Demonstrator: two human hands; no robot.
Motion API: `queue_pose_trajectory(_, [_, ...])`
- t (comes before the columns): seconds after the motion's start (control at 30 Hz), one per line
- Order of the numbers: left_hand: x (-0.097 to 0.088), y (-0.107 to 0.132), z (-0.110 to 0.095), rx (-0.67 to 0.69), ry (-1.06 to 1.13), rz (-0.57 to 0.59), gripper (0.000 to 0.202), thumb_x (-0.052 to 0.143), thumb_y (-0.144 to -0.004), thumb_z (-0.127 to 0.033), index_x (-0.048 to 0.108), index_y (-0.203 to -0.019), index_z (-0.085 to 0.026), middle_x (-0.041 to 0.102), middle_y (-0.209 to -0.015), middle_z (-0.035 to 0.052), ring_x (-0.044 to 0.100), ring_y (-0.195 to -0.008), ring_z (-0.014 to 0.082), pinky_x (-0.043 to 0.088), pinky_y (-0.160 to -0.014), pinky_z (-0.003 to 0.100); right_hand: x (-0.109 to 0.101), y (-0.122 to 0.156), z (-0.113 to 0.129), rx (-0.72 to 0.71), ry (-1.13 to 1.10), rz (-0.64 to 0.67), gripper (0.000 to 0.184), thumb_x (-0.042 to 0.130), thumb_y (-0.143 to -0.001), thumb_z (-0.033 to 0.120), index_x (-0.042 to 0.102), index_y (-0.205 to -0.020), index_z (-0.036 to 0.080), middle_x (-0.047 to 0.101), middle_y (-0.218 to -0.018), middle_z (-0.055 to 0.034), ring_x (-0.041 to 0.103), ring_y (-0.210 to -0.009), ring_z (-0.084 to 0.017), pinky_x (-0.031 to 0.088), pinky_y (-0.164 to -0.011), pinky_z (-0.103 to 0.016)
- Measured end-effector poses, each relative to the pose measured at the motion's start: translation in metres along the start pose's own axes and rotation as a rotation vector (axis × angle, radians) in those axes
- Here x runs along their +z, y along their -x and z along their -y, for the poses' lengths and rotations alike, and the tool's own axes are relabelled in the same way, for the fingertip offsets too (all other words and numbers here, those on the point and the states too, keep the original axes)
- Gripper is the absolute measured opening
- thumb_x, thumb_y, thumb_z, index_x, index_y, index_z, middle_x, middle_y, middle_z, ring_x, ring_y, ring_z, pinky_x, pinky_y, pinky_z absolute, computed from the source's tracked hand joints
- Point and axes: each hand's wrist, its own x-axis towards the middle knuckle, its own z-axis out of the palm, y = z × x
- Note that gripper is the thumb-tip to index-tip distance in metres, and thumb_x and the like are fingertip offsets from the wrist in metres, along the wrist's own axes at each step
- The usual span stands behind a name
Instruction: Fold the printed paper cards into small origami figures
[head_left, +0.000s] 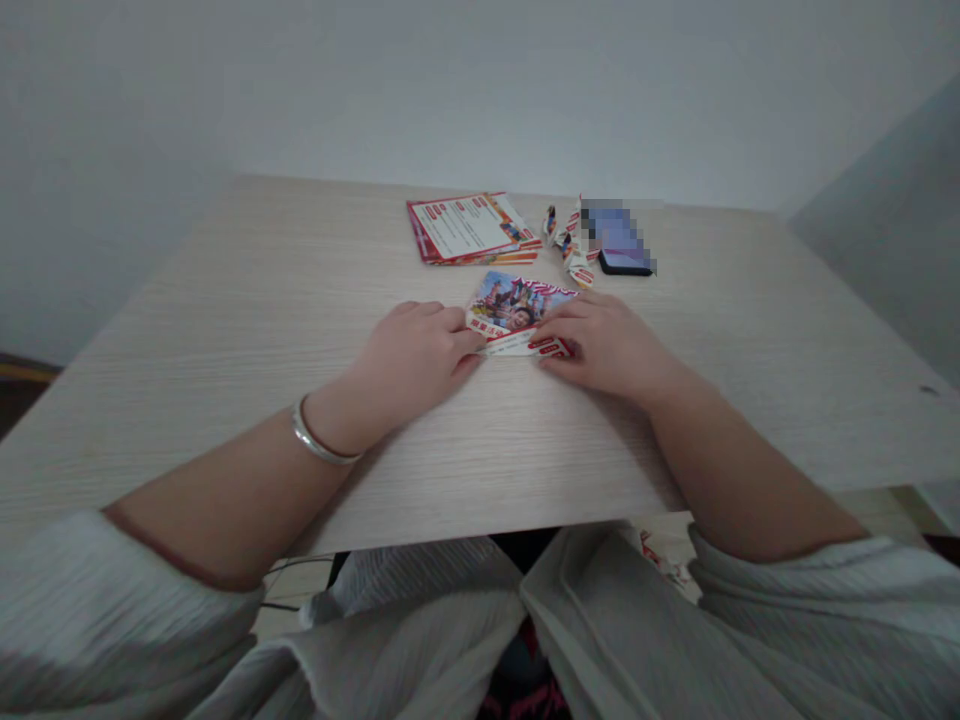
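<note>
Sleeves (112, 600): grey, pushed up both forearms.
Left hand (416, 350): fingers loosely curled, tips pressing the flyer's (517, 300) left edge; bangle (319, 440) at wrist.
Right hand (607, 345): fingers and thumb narrowly pinching flyer's folded near edge.
Flyer: on table (225, 330), between both hands.
Beyond: stack (469, 228), paper bits (568, 245), phone (622, 258).

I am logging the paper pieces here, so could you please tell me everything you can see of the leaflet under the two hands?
The leaflet is printed paper, with a colourful picture on its upper face and red and white print along a near strip that looks folded over. It lies flat on the pale wooden table, slightly askew. The left hand presses its left edge, the right hand its near right corner.
</note>
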Motion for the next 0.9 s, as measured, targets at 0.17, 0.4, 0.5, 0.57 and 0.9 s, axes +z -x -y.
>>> queue_pose_trajectory(0.17, [0.005, -0.003, 0.002, 0.038, -0.004, -0.042, 0.034, 0.049, -0.107, -0.029, 0.081, -0.102, -0.017, 0.078, -0.098, 0.0122, 0.071, -0.094, 0.0298, 0.05, -0.079, 0.043, 0.005, -0.008, 0.016, 0.051, 0.037, -0.003, 0.024, 0.06, -0.099, 0.024, 0.082, -0.107, 0.019, 0.082, -0.113, -0.0098, 0.07, -0.107, -0.027, 0.046, -0.095, -0.04])
queue_pose_trajectory(0.4, [0.001, -0.007, -0.002, 0.057, -0.029, -0.013, 0.028, 0.053, -0.103, -0.024, 0.078, -0.096, -0.016, 0.079, -0.091, 0.0111, 0.072, -0.085, 0.0273, 0.05, -0.077, 0.042, 0.009, -0.012, 0.029, 0.047, 0.074, -0.058, 0.023, 0.06, -0.097, 0.024, 0.078, -0.109, 0.017, 0.081, -0.113, -0.0115, 0.07, -0.106, -0.029, 0.047, -0.091, -0.04])
queue_pose_trajectory(0.5, [0.001, -0.007, -0.002, 0.051, -0.017, -0.056, 0.025, 0.054, -0.101, -0.024, 0.078, -0.096, -0.017, 0.079, -0.09, 0.0104, 0.072, -0.084, 0.0257, 0.049, -0.076, 0.04, 0.012, -0.014, 0.032, 0.04, 0.072, -0.087, 0.024, 0.055, -0.1, 0.025, 0.078, -0.102, 0.019, 0.081, -0.105, -0.0109, 0.069, -0.103, -0.029, 0.046, -0.09, -0.04])
queue_pose_trajectory(0.57, [0.002, -0.006, -0.002, 0.048, 0.004, -0.094, 0.025, 0.054, -0.101, -0.024, 0.077, -0.095, -0.017, 0.078, -0.089, 0.01, 0.072, -0.083, 0.0247, 0.048, -0.075, 0.039, 0.013, -0.014, 0.034, 0.038, 0.059, -0.101, 0.022, 0.056, -0.099, 0.026, 0.078, -0.101, 0.02, 0.081, -0.104, -0.0105, 0.069, -0.102, -0.028, 0.046, -0.089, -0.039])
queue_pose_trajectory(0.9, [-0.004, -0.005, -0.01, 0.061, 0.039, -0.213, 0.035, 0.043, -0.108, -0.029, 0.075, -0.097, -0.02, 0.074, -0.084, 0.0072, 0.068, -0.082, 0.0233, 0.044, -0.076, 0.04, 0.014, -0.018, 0.043, 0.105, -0.085, -0.205, 0.016, 0.058, -0.092, 0.023, 0.074, -0.092, 0.023, 0.079, -0.097, -0.0068, 0.068, -0.096, -0.026, 0.047, -0.085, -0.037])
